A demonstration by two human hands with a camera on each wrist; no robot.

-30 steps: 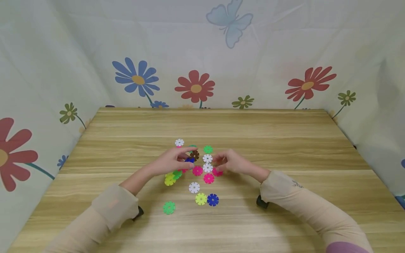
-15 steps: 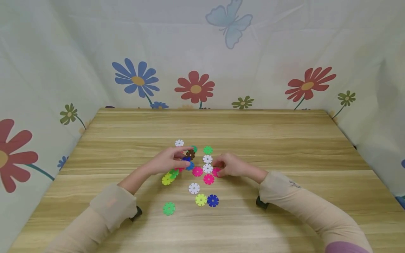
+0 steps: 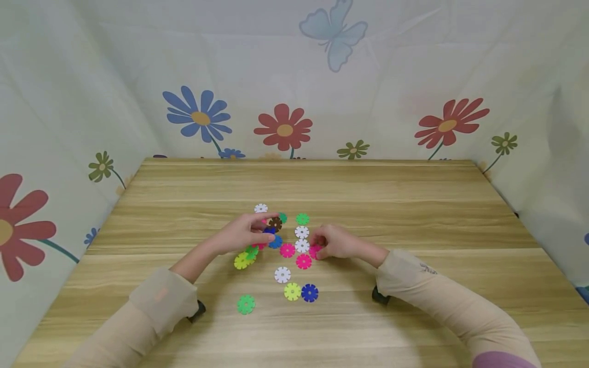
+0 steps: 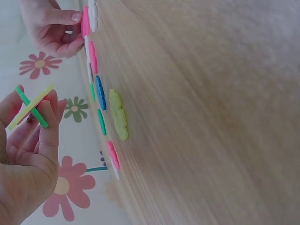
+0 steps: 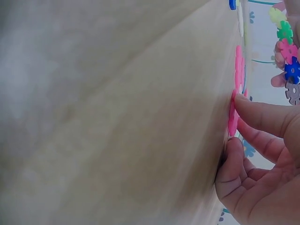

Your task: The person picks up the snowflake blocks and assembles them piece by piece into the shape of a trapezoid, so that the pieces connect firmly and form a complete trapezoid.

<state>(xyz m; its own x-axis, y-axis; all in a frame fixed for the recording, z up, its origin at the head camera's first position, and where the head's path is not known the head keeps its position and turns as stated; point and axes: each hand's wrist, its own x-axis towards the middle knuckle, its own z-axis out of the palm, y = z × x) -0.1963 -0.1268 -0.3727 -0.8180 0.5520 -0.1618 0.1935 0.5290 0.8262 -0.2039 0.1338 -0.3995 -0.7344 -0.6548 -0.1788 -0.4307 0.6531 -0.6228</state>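
My left hand grips a chain of slotted plastic discs, raised off the table. The right wrist view shows its yellow disc, green disc, pink disc, dark blue disc and brown disc, slotted into one another. With thumb and fingers, my right hand pinches another pink disc low at the tabletop. Beside that hand lie two white discs, a light green disc and two more pink discs. A lighter blue disc shows just past the left thumb.
Nearer the front lie a white disc, a yellow disc, a dark blue disc and a green disc. Farther back are a white disc and a teal disc. Flower-printed cloth surrounds the wooden table.
My left hand has shifted slightly left with the chain, uncovering the lighter blue disc and more of the teal one. My right hand has lowered a little at the pink disc.
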